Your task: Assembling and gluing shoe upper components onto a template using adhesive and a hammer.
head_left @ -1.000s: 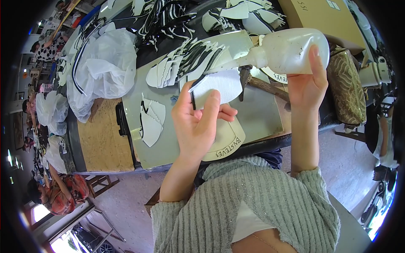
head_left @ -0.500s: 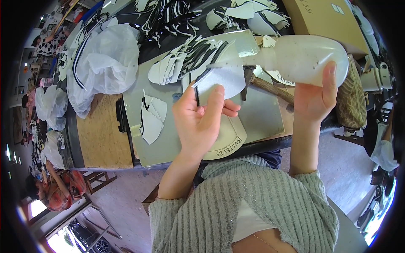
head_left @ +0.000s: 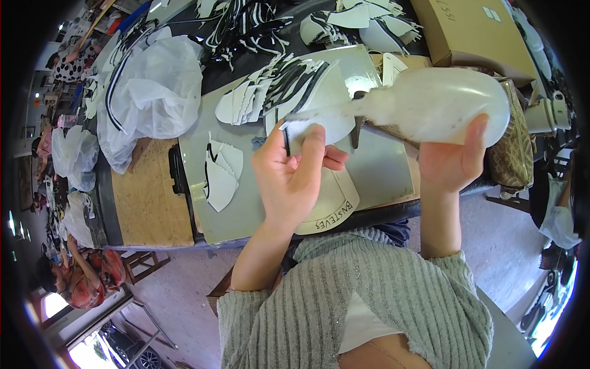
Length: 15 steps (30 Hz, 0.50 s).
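My left hand (head_left: 286, 181) pinches a white cut piece (head_left: 339, 130) with a black strip along its left edge, thumb on top and fingers curled beneath. In my right hand (head_left: 450, 163) lies a cloudy, translucent squeeze bottle (head_left: 448, 101), tipped on its side with the thumb against its base end. Its long thin nozzle points left across the white piece. The nozzle tip is over the black-edged side, close to my left fingertips; whether it touches cannot be made out. Part of a hammer (head_left: 356, 129) shows behind the nozzle; the bottle hides most of its handle.
Overlapping black-edged white pieces (head_left: 246, 101) lie on the grey board (head_left: 384, 169), with a smaller pile (head_left: 221, 175) left of my left hand. A cream template (head_left: 335, 206) sits at the near edge. Plastic bags (head_left: 157, 86), a cardboard box (head_left: 479, 37) and a patterned pouch (head_left: 510, 154) surround the board.
The squeeze bottle has come lower and levelled out, and its nozzle tip has moved left and nearer onto the white piece's black-edged side. My left hand has hardly moved.
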Tool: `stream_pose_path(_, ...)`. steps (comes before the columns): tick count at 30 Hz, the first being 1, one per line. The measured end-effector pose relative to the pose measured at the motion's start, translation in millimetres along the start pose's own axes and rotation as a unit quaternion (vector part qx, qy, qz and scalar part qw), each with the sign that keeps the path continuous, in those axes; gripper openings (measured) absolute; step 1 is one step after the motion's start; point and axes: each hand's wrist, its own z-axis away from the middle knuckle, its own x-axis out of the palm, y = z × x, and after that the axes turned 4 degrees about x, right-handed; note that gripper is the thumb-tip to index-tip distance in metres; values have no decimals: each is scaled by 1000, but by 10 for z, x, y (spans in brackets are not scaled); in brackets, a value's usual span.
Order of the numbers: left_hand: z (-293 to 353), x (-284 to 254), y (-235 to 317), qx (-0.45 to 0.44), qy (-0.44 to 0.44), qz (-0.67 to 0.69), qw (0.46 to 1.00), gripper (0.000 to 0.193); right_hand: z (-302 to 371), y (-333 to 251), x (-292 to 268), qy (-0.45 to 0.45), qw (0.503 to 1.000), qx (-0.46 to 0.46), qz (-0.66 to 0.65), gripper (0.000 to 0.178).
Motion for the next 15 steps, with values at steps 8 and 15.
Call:
stream_pose_path(8,109,6,49,32,-30,-17,999,20,-250,46,-207,68,991,-61,103,41)
stream_pose_path(15,95,-15,34,31,-34,-4,999,20,-25,-75,-245,-36,997,-74,-10,47)
